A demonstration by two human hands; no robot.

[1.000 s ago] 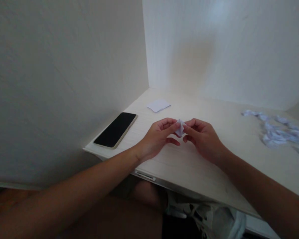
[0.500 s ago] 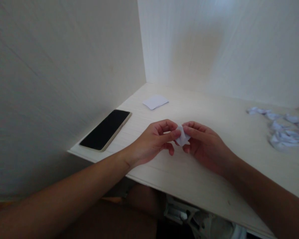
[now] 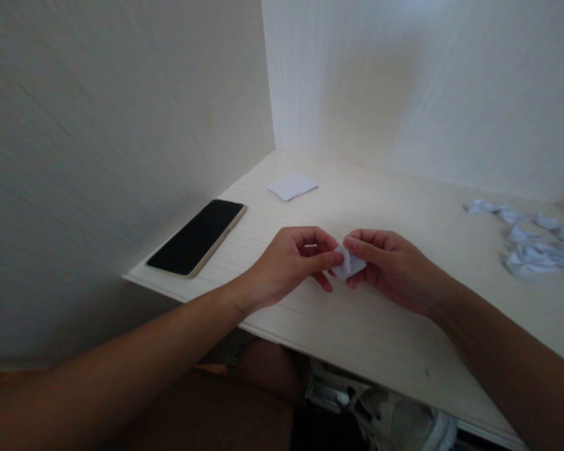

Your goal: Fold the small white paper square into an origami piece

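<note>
A small folded piece of white paper (image 3: 350, 265) is held between both hands above the white table. My left hand (image 3: 305, 257) pinches its left side between thumb and fingers. On the other side, my right hand (image 3: 380, 260) grips the paper's upper right part with thumb and forefinger. The fingers hide some of the paper's edges. Behind the hands, a flat stack or sheet of white paper (image 3: 293, 186) lies on the table.
A black-screened phone (image 3: 198, 237) lies near the table's left edge, by the grey wall. Several crumpled white paper pieces (image 3: 533, 247) lie at the right. The table's front edge (image 3: 310, 356) runs above the person's legs.
The paper between the fingers has turned and shows a flatter, wider face at its lower right. Both hands stay close together, and the camera view has shifted slightly.
</note>
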